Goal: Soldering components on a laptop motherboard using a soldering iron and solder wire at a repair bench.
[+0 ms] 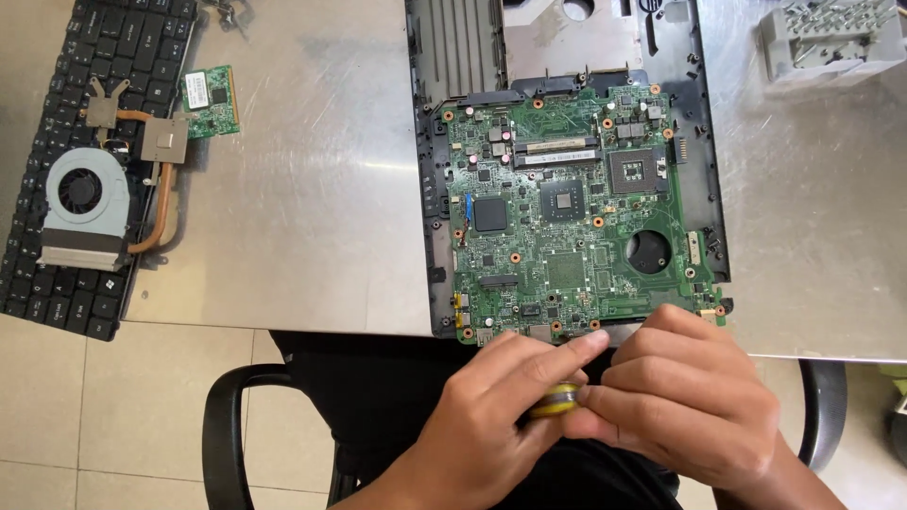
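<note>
Between both hands, just below the near table edge and over the lap: a small round yellow disc with a blue band, coin-like, held edge-on to the camera. Left hand pinches it from the left, forefinger stretched out over its top toward the right hand; right hand closes on it from the right, fingertips touching the disc's rim. Both hands grasp the disc; most of it is hidden by fingers, so its face cannot be read. Immediately above the hands: green motherboard lying flat in an opened dark laptop base, whose near edge overhangs the metal table edge slightly. Board carries a square socket at upper right, several black chips at centre, and a round cutout at lower right. Upper right of table: grey tray of small metal parts, well apart from the hands. Left side of table: black keyboard lying at an angle, with a fan and copper heat pipe assembly resting on it and a small green circuit card just beside it. Below the table: black chair armrest over tiled floor.
</note>
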